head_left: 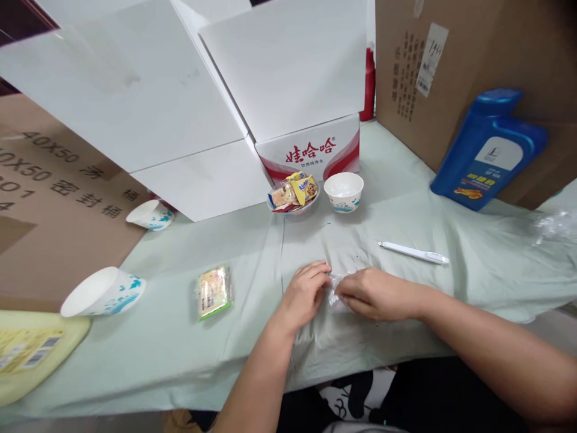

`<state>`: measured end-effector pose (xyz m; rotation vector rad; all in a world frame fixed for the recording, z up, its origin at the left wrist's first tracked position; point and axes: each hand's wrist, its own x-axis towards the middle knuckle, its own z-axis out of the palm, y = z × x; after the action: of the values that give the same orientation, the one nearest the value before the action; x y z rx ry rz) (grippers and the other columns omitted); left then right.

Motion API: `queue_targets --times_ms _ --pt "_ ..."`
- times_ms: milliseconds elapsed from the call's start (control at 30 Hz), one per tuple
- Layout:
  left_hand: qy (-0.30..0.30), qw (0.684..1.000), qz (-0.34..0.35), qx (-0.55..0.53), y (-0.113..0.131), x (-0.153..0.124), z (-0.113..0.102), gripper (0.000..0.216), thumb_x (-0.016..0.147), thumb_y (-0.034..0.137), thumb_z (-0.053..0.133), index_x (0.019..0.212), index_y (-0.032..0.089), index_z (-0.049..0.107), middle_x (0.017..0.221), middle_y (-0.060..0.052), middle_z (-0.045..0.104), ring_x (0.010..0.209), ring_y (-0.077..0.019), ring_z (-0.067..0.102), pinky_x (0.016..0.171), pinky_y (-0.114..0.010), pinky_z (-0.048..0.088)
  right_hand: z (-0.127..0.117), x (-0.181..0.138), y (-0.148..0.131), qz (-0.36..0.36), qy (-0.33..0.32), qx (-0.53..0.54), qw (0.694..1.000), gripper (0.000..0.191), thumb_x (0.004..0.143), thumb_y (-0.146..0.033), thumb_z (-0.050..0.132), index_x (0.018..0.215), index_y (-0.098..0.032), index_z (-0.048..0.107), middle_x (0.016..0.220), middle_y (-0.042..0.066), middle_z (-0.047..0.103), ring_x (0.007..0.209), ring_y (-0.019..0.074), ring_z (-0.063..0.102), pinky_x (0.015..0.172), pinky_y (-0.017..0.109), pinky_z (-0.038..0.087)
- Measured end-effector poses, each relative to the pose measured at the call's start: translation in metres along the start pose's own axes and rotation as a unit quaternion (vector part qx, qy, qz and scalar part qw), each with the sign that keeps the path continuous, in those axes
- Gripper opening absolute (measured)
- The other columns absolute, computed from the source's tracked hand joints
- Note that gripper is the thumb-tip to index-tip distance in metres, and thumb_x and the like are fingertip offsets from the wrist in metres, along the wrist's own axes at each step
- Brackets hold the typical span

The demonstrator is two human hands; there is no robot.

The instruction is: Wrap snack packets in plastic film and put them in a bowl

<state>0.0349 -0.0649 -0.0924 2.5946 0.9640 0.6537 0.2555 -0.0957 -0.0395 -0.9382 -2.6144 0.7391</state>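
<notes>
Near the table's front edge, a crumpled piece of clear plastic film (337,294) lies between my hands. My left hand (307,294) has its fingers curled at the left edge of the film, with the fingertips partly hidden. From the other side, my right hand (378,294) pinches the film between thumb and fingers. A white utility knife (413,252) rests beyond my right hand. Off to the left lies a wrapped snack (214,292) in a clear and green packet. Farther back, a clear bowl (295,211) holds several packaged snacks, beside a white paper bowl (344,192).
White boxes (193,180) stand along the back. A brown carton (428,108) is at the right, with a blue bottle (489,150) leaning by it. Two paper bowls lie tipped at the left, one nearer (106,293). A yellow container (40,352) and crumpled plastic (556,227) flank the table.
</notes>
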Motion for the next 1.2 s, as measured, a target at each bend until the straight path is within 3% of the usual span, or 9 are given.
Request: queue_targets --times_ms 133,267,433,567,733,833,933,1033,1200 --pt "0.005 1.0 -0.007 0.015 -0.001 0.002 0.003 0.035 0.073 -0.005 0.042 0.09 0.018 0.063 0.115 -0.008 0.067 0.121 -0.0243 0.056 0.102 -0.047 0.047 0.007 0.012 0.018 0.121 0.072 -0.03 0.99 0.027 0.094 -0.022 0.046 0.113 -0.015 0.062 0.104 0.011 0.071 0.09 0.0214 0.066 0.076 0.03 0.043" --pt "0.02 1.0 -0.009 0.019 0.001 0.003 0.004 0.032 0.075 -0.004 0.04 0.085 0.018 0.062 0.113 -0.009 0.067 0.12 -0.0237 0.056 0.102 -0.045 0.048 0.019 0.022 0.027 0.18 0.061 -0.117 0.975 0.027 0.094 -0.029 0.049 0.112 -0.015 0.062 0.101 0.012 0.071 0.085 0.0241 0.067 0.074 0.032 0.042" --pt "0.154 0.987 -0.005 -0.039 0.013 0.0 -0.006 0.023 0.084 0.008 0.044 0.094 0.02 0.06 0.105 -0.008 0.066 0.102 -0.021 0.06 0.09 -0.041 0.052 0.031 0.027 0.024 0.18 0.057 -0.173 0.967 0.025 0.096 -0.032 0.045 0.103 -0.016 0.063 0.095 0.01 0.07 0.079 0.0214 0.065 0.072 0.03 0.04" --pt "0.058 0.994 0.07 -0.063 0.018 0.003 -0.01 0.004 0.084 0.021 0.06 0.085 0.021 0.064 0.095 -0.006 0.068 0.102 -0.0231 0.059 0.09 -0.041 0.048 0.03 0.028 0.028 0.174 0.065 -0.173 0.967 0.024 0.096 -0.032 0.045 0.1 -0.016 0.062 0.091 0.009 0.069 0.077 0.0207 0.064 0.071 0.03 0.04" --pt "-0.026 0.997 0.027 -0.064 0.016 0.007 -0.007 0.012 0.083 0.022 0.064 0.072 0.02 0.066 0.084 -0.004 0.066 0.091 -0.0193 0.06 0.085 -0.036 0.047 0.012 0.022 0.042 0.235 0.121 -0.178 0.948 0.017 0.091 -0.019 0.05 0.096 -0.013 0.065 0.095 0.014 0.066 0.089 0.0252 0.061 0.079 0.035 0.042" --pt "-0.025 0.997 0.025 -0.07 0.013 0.007 -0.005 0.009 0.082 0.021 0.065 0.073 0.02 0.066 0.085 -0.004 0.066 0.09 -0.0189 0.059 0.084 -0.036 0.048 0.007 0.017 0.043 0.141 0.178 -0.117 0.967 0.016 0.086 -0.016 0.056 0.098 -0.015 0.067 0.1 0.012 0.065 0.096 0.0246 0.057 0.084 0.035 0.043" --pt "-0.028 0.997 0.022 -0.075 0.011 0.008 -0.005 0.007 0.079 0.018 0.066 0.073 0.02 0.065 0.085 -0.004 0.065 0.089 -0.019 0.059 0.082 -0.035 0.048 0.011 0.015 0.037 0.014 0.109 -0.057 0.992 0.01 0.082 -0.014 0.061 0.087 -0.017 0.069 0.09 0.007 0.066 0.09 0.0207 0.057 0.081 0.031 0.044" --pt "-0.032 0.997 0.017 -0.073 0.014 0.009 -0.004 0.005 0.077 0.018 0.068 0.075 0.02 0.064 0.086 -0.004 0.064 0.09 -0.0201 0.058 0.083 -0.036 0.048 0.018 0.017 0.032 0.006 0.058 -0.046 0.997 0.011 0.081 -0.012 0.061 0.079 -0.017 0.07 0.083 0.006 0.066 0.085 0.0193 0.057 0.079 0.03 0.043" --pt "-0.043 0.999 0.007 0.004 0.022 0.001 -0.002 0.008 0.083 0.017 0.06 0.089 0.02 0.064 0.092 -0.005 0.063 0.094 -0.0215 0.057 0.084 -0.038 0.048 0.015 0.013 0.034 0.015 0.074 -0.045 0.996 0.012 0.082 -0.012 0.06 0.084 -0.017 0.071 0.088 0.006 0.069 0.088 0.0193 0.06 0.081 0.029 0.043"
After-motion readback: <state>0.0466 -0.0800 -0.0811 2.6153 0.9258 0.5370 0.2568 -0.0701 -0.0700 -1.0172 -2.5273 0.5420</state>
